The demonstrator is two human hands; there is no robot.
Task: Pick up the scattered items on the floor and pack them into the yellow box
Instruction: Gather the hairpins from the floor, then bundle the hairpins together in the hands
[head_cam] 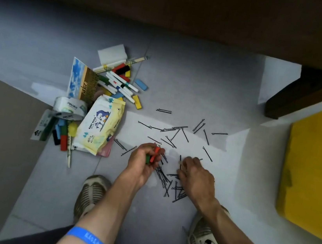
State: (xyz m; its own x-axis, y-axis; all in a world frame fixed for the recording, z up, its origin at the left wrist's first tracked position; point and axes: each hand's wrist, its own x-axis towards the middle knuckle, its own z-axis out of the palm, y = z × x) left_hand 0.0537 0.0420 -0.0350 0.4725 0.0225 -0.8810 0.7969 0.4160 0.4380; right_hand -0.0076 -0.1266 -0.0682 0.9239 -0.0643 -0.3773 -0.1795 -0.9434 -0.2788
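Observation:
Several black hairpins (174, 136) lie scattered over the grey floor, with a denser heap (170, 186) between my hands. My left hand (146, 161) grips a red block and a green block (152, 154), along with some hairpins. My right hand (194, 175) reaches down onto the heap, its fingertips pinching a hairpin (180, 161). The yellow box (314, 166) stands at the right edge, apart from both hands.
To the left lies a pile: a baby wipes pack (100, 126), tape rolls (69, 107), markers (120, 83), coloured blocks (62, 135), a booklet (82, 80), a white sponge (111, 54). Dark wooden furniture (294, 94) stands behind. My shoes (91, 192) are at the bottom.

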